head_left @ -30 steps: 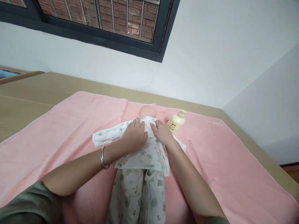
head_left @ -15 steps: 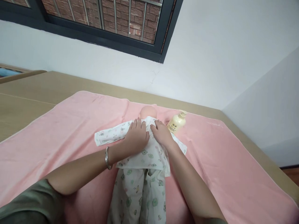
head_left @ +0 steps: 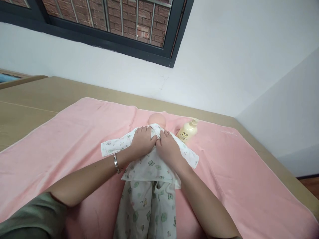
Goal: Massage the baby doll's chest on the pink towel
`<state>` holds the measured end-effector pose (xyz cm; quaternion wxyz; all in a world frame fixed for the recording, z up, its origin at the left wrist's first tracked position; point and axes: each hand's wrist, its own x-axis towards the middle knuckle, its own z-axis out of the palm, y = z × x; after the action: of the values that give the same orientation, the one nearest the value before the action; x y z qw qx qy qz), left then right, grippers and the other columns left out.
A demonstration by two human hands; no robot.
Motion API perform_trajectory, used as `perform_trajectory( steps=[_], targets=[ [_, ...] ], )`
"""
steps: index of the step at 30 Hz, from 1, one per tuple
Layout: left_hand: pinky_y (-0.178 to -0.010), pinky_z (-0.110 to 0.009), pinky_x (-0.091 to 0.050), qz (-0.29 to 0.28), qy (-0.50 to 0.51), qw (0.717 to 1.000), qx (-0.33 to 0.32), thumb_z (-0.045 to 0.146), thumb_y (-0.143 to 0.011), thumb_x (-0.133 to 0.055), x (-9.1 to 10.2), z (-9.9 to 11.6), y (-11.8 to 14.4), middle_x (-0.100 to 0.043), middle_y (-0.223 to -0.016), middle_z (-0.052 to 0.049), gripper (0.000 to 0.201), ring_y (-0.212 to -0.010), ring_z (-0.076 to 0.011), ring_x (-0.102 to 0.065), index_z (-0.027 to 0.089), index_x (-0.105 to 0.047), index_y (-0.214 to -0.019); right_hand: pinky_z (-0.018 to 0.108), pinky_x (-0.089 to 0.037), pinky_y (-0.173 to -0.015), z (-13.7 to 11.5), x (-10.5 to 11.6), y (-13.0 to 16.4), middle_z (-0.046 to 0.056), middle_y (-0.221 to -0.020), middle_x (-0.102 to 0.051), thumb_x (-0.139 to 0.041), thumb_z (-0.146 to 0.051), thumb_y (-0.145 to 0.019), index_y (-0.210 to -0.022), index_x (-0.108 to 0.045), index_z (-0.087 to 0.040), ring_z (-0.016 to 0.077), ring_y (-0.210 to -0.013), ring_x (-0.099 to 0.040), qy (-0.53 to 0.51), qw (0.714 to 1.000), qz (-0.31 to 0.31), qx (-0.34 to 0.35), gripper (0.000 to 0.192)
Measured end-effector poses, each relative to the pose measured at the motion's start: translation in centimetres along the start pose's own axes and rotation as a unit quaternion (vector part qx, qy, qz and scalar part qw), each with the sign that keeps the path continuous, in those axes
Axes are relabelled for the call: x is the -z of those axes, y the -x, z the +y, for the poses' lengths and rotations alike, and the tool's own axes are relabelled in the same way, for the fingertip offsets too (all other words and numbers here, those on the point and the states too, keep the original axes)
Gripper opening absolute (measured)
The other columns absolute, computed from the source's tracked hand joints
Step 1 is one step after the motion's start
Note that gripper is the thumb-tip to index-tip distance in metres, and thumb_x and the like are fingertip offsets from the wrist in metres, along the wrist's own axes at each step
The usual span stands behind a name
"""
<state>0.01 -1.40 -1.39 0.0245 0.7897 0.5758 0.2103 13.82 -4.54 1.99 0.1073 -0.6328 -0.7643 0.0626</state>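
A baby doll [head_left: 156, 118] lies face up on a pink towel [head_left: 74, 132], dressed in a white top [head_left: 149, 166] and trousers [head_left: 147, 209] printed with small green animals. Both of my hands rest on the doll's chest just below its neck. My left hand [head_left: 142, 141], with a silver bangle on the wrist, lies on the left flap of the top with fingers curled at the collar. My right hand [head_left: 167, 149] presses on the right flap, and the fingertips of both hands meet at the collar.
A cream pump bottle [head_left: 187, 130] lies on the towel just right of the doll's head. The towel covers a wooden tabletop [head_left: 32, 96] that stands against a white wall. A dark-framed window is above.
Both hands have slid inward along the doll's chest until they meet at the collar, drawing the top's flaps together. The right sleeve now lies uncovered.
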Motion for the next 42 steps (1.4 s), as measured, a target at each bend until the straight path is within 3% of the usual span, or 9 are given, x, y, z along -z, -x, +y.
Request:
perform_trajectory(
  steps=[5,15,20,27,30,34,36,39,42],
  targets=[
    [-0.101,-0.048,-0.046,0.029,0.003,0.999,0.015,0.028,-0.097,-0.044,-0.5,0.3,0.4,-0.069,-0.118,-0.018,0.030,-0.112,-0.0343,-0.062,0.012,-0.062,-0.116,0.041,-0.036,-0.118,1.8,-0.2,-1.8,0.020,-0.146,-0.060,-0.037,-0.027,-0.103,-0.140,-0.057,-0.006,0.0304,-0.138,-0.052,-0.049,0.999,0.019,0.000,0.048],
    [-0.099,-0.048,-0.048,0.039,0.002,0.999,0.009,0.027,-0.097,-0.043,-0.7,0.1,0.3,-0.070,-0.116,-0.019,0.030,-0.111,-0.0339,-0.063,0.012,-0.063,-0.114,0.041,-0.034,-0.117,1.7,-1.3,-1.9,0.021,-0.147,-0.059,-0.038,-0.029,-0.103,-0.143,-0.056,-0.007,0.0299,-0.136,-0.053,-0.038,0.998,0.048,-0.009,0.049],
    [-0.101,-0.049,-0.047,0.041,-0.008,0.999,0.006,0.029,-0.099,-0.043,-0.6,0.3,0.7,-0.068,-0.120,-0.020,0.036,-0.115,-0.0347,-0.062,0.009,-0.061,-0.123,0.042,-0.033,-0.117,2.0,-1.3,-2.0,0.023,-0.148,-0.057,-0.040,-0.029,-0.102,-0.145,-0.053,-0.004,0.0315,-0.139,-0.050,-0.050,0.997,0.053,-0.011,0.051],
    [-0.115,-0.052,-0.039,0.070,-0.046,0.995,-0.059,0.027,-0.101,-0.038,-0.1,1.7,3.3,-0.055,-0.147,-0.027,0.051,-0.140,-0.0388,-0.048,0.000,-0.051,-0.142,0.037,-0.049,-0.101,4.6,1.1,-2.3,0.011,-0.133,-0.070,-0.046,-0.042,-0.101,-0.132,-0.060,-0.018,0.0266,-0.120,-0.064,-0.184,0.979,-0.040,0.077,0.041],
    [-0.113,-0.049,-0.042,0.045,-0.016,0.995,-0.090,0.024,-0.099,-0.039,0.8,1.2,2.7,-0.064,-0.135,-0.022,0.040,-0.128,-0.0337,-0.057,0.007,-0.062,-0.127,0.042,-0.044,-0.111,3.7,0.7,-1.9,0.017,-0.144,-0.062,-0.043,-0.037,-0.103,-0.140,-0.056,-0.013,0.0300,-0.134,-0.056,-0.110,0.993,-0.008,0.053,0.046],
    [-0.092,-0.043,-0.053,-0.026,0.022,0.998,-0.058,0.022,-0.098,-0.039,1.8,-0.5,0.3,-0.071,-0.106,-0.015,0.029,-0.100,-0.0280,-0.065,0.015,-0.067,-0.100,0.056,-0.033,-0.120,0.3,-1.1,-0.1,0.027,-0.153,-0.051,-0.035,-0.028,-0.105,-0.152,-0.045,-0.002,0.0372,-0.145,-0.046,0.022,0.999,0.037,-0.008,0.055],
    [-0.085,-0.041,-0.054,-0.043,0.023,0.998,-0.047,0.021,-0.098,-0.037,1.8,-1.1,-0.4,-0.071,-0.099,-0.013,0.029,-0.093,-0.0270,-0.066,0.016,-0.066,-0.096,0.056,-0.031,-0.123,-1.1,-1.7,0.9,0.028,-0.157,-0.047,-0.034,-0.027,-0.105,-0.154,-0.042,0.000,0.0378,-0.149,-0.041,0.042,0.997,0.058,0.000,0.057],
    [-0.090,-0.045,-0.052,-0.031,-0.035,0.994,-0.096,0.018,-0.098,-0.036,1.3,-1.1,-0.2,-0.071,-0.106,-0.017,0.032,-0.099,-0.0298,-0.065,0.015,-0.068,-0.095,0.053,-0.029,-0.125,-1.3,-1.7,1.1,0.027,-0.159,-0.045,-0.034,-0.026,-0.105,-0.155,-0.041,0.000,0.0358,-0.151,-0.038,0.029,0.998,0.056,0.020,0.057],
    [-0.101,-0.054,-0.047,0.015,-0.089,0.987,-0.131,0.018,-0.101,-0.033,0.6,-0.2,1.3,-0.067,-0.125,-0.024,0.038,-0.119,-0.0358,-0.060,0.009,-0.069,-0.109,0.050,-0.028,-0.126,0.5,-1.0,-0.2,0.023,-0.161,-0.044,-0.036,-0.028,-0.104,-0.156,-0.042,-0.004,0.0334,-0.153,-0.036,-0.029,0.999,0.010,0.014,0.058]
  ],
)
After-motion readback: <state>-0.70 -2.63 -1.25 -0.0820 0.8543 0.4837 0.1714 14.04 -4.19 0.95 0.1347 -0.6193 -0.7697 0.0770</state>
